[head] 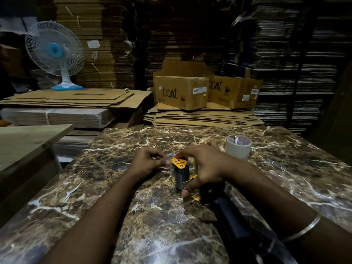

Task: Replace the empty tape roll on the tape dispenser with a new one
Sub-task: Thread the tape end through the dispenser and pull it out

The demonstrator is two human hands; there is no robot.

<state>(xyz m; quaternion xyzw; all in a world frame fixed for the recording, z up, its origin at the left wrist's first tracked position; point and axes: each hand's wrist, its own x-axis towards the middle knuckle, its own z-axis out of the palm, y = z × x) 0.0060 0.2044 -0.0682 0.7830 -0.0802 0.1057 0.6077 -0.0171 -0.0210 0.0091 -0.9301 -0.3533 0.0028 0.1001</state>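
Note:
A yellow and black tape dispenser [180, 171] lies on the brown marble table [156, 216], its dark handle [228, 212] pointing toward me. My right hand [205, 166] is curled over the dispenser's top, thumb down at its front by the blade. My left hand [150, 161] sits just left of it, fingers curled, fingertips pinching something thin at the dispenser's yellow side plate; I cannot make out what. A roll of pale tape [238, 146] lies flat on the table behind my right hand, untouched.
A stack of flattened cartons [202, 119] with two "boat" boxes [181, 92] stands behind the table. A blue and white fan [55, 54] stands on cardboard at the back left. A wooden board [28, 143] borders the table's left side.

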